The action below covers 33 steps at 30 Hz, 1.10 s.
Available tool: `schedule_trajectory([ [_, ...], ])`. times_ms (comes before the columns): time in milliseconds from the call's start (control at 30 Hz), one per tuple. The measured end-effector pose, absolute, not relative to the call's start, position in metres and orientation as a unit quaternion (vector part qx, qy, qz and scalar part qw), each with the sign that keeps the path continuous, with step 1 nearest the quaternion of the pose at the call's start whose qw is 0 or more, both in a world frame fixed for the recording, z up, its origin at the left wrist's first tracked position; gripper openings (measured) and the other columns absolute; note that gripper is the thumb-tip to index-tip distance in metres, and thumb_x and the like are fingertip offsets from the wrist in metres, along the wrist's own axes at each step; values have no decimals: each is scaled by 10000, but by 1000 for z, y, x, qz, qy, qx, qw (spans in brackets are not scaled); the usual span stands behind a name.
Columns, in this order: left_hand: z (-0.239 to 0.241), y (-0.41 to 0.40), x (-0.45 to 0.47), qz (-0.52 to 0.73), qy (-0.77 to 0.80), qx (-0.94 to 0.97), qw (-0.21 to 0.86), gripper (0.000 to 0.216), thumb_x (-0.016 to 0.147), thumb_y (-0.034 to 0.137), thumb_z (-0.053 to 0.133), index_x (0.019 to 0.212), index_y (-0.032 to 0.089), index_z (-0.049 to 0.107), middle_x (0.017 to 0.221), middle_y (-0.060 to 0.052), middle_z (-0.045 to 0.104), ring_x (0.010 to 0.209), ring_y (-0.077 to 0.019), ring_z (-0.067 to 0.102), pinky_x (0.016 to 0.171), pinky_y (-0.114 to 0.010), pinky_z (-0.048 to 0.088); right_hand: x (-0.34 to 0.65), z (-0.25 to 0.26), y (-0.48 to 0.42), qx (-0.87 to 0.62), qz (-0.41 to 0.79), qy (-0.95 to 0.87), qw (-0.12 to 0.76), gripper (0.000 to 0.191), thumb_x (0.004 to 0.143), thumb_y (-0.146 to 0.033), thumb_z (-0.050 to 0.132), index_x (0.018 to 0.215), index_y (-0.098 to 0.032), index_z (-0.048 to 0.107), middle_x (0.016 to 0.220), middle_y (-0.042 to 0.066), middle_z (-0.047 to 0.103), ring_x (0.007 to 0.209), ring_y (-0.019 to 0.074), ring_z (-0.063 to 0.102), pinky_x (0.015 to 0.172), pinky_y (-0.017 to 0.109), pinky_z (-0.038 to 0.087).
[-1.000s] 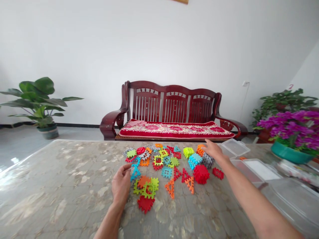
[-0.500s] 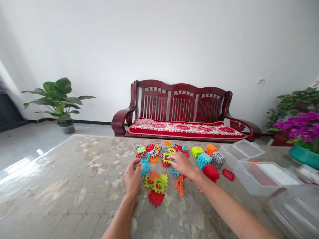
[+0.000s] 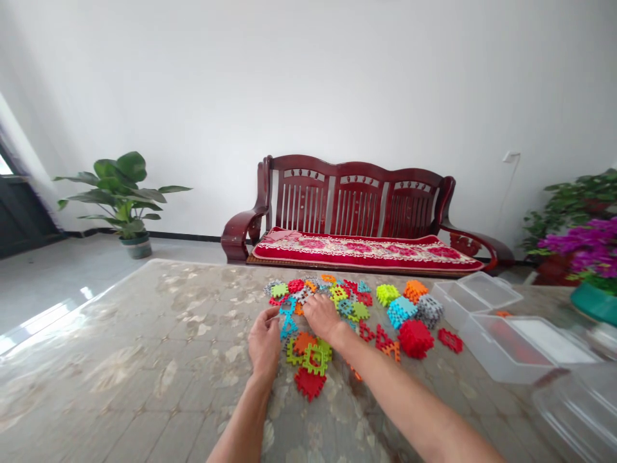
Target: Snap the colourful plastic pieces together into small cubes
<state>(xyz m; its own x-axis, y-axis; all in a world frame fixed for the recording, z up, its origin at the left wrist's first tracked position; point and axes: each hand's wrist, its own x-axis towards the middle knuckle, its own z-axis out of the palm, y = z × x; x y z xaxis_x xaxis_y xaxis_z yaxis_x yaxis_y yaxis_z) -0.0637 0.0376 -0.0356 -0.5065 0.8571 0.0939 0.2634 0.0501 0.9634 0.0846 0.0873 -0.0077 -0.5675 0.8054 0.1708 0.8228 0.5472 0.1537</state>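
Several flat, toothed plastic tiles [image 3: 332,297] in red, orange, green, blue and grey lie spread on a marbled table [image 3: 144,347]. My left hand [image 3: 264,343] rests at the pile's left edge, fingers curled beside a blue triangular tile [image 3: 288,326]. My right hand [image 3: 322,316] lies palm down over the tiles in the middle of the pile, its fingertips hidden. Assembled cubes stand to the right: red [image 3: 414,338], blue [image 3: 400,311], grey [image 3: 429,310], green [image 3: 387,294] and orange [image 3: 414,290]. A red tile [image 3: 309,382] lies nearest me.
Clear plastic boxes [image 3: 511,347] and a lid [image 3: 482,290] sit at the table's right. A pot of purple flowers [image 3: 588,257] stands at the far right. Behind the table are a dark wooden bench with a red cushion [image 3: 357,212] and a potted plant [image 3: 125,193].
My right hand has swung left from the cubes at the far right into the middle of the pile, close to my left hand. The view has shifted left.
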Motion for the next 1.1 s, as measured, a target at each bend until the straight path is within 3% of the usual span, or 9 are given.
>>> schedule_trajectory([
  [567, -38, 38, -64, 546, 675, 417, 269, 311, 742, 252, 482, 975, 199, 681, 871, -39, 730, 785, -191, 661, 732, -285, 476, 101, -1, 64, -503, -50, -860, 67, 259, 933, -166, 388, 912, -179, 646, 976, 80, 636, 921, 181, 576, 819, 283, 423],
  [700, -37, 38, -63, 546, 673, 419, 269, 308, 741, 253, 480, 966, 194, 682, 872, -41, 728, 781, -189, 657, 727, -282, 473, 101, 3, 64, -484, -41, -871, 77, 167, 921, -235, 478, 978, -188, 627, 1032, 65, 640, 993, 188, 543, 884, 292, 396],
  [833, -37, 38, -63, 544, 672, 423, 270, 319, 749, 251, 469, 981, 183, 676, 874, -50, 726, 794, -191, 657, 718, -276, 469, 97, 5, 66, -464, -60, -882, 58, 203, 875, -347, 576, 1011, -199, 605, 1035, 62, 661, 1041, 229, 510, 891, 337, 387],
  [967, -38, 39, -64, 550, 669, 421, 269, 326, 742, 251, 476, 986, 185, 681, 907, -49, 732, 808, -187, 659, 724, -270, 474, 94, 5, 69, -457, -68, -886, 40, 174, 923, -226, 458, 996, -184, 611, 959, 90, 682, 1024, 230, 530, 877, 339, 385],
  [1100, -38, 38, -64, 549, 669, 421, 272, 327, 743, 246, 474, 991, 187, 679, 889, -44, 735, 784, -182, 663, 706, -268, 480, 97, 7, 66, -492, -23, -865, 97, 275, 906, -209, 449, 1136, -229, 598, 957, 73, 697, 965, 217, 592, 828, 307, 412],
])
